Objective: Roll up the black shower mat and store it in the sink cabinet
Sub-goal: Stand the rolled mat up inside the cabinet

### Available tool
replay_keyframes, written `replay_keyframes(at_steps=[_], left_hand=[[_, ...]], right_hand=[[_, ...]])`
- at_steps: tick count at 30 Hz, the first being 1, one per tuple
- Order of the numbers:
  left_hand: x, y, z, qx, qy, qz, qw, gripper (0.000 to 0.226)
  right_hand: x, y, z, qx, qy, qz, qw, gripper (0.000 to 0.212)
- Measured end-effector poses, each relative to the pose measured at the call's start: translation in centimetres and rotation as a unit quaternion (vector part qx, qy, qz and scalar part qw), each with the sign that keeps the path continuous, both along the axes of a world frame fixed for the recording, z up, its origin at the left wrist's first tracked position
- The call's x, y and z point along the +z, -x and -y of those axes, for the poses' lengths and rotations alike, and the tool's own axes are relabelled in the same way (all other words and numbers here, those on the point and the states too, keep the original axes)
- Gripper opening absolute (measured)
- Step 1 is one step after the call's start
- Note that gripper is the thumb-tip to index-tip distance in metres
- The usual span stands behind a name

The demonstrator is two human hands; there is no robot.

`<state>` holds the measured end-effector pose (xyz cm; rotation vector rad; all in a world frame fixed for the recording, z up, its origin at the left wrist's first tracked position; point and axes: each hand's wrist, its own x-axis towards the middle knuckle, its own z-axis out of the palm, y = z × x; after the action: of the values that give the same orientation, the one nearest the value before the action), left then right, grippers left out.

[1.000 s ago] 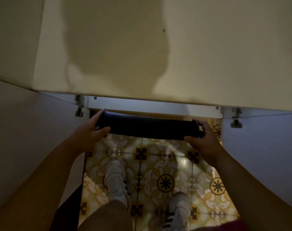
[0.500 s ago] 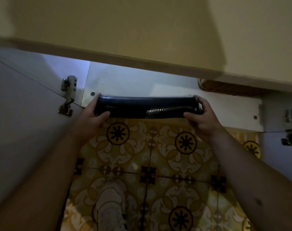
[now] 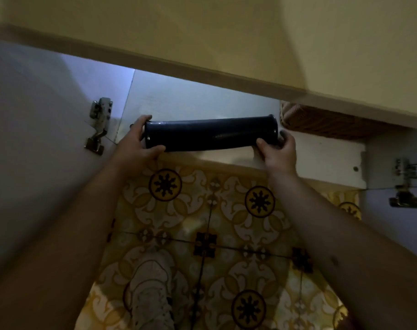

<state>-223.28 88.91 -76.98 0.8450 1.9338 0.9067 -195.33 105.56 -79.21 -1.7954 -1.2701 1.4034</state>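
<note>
The black shower mat [image 3: 210,133] is rolled into a tight tube and lies crosswise in front of me. My left hand [image 3: 137,142] grips its left end and my right hand [image 3: 277,148] grips its right end. The roll hovers over the white floor panel [image 3: 321,153] of the open sink cabinet, just under the countertop edge [image 3: 202,67]. Whether it touches the panel I cannot tell.
A wicker basket [image 3: 321,122] stands inside the cabinet to the right of the roll. Both doors are swung open, the left door [image 3: 36,139] and right door [image 3: 398,148], with metal hinges showing. Patterned yellow floor tiles [image 3: 212,210] and my shoe [image 3: 150,289] lie below.
Both hands have carried the roll forward from above the floor tiles to over the cabinet floor. My head has dropped lower, so the cabinet interior and the basket now show.
</note>
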Motion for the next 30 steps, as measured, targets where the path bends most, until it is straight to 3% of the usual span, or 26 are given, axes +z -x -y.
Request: replay_keyframes(at_steps=[2,6,8,13,18,22,26,30], left_hand=[[0.0,-0.5,0.4,0.003,-0.008,-0.021,1.0,0.071],[-0.8,-1.9,1.1,0.038,-0.052,-0.01,0.998,0.071],[-1.4,-2.6,1.5,0.059,-0.07,-0.02,0.996,0.069],[-2.1,-4.6,1.6,0.143,-0.084,-0.074,0.983,0.064],[-2.0,-5.9,1.1,0.229,-0.09,-0.033,0.969,0.068],[-1.8,-6.2,0.9,0.245,-0.025,-0.025,0.969,0.082],[-1.5,-5.6,1.4,0.271,-0.016,0.043,0.962,0.061],[-1.0,-5.1,0.7,0.333,-0.004,0.049,0.942,0.036]], right_hand=[[0.3,1.0,1.9,-0.094,0.025,0.031,0.995,0.047],[0.5,4.0,4.4,-0.129,0.173,-0.195,0.957,0.044],[0.4,5.8,4.9,-0.148,0.191,-0.238,0.941,0.052],[0.0,9.5,4.8,-0.135,0.184,-0.175,0.958,0.056],[-0.9,13.2,4.4,-0.082,0.169,-0.202,0.961,0.052],[-2.2,15.5,5.5,-0.049,0.146,-0.159,0.975,0.046],[-2.5,15.7,5.1,-0.04,0.119,-0.138,0.982,0.051],[-2.8,16.0,4.7,-0.004,0.064,-0.109,0.992,0.056]])
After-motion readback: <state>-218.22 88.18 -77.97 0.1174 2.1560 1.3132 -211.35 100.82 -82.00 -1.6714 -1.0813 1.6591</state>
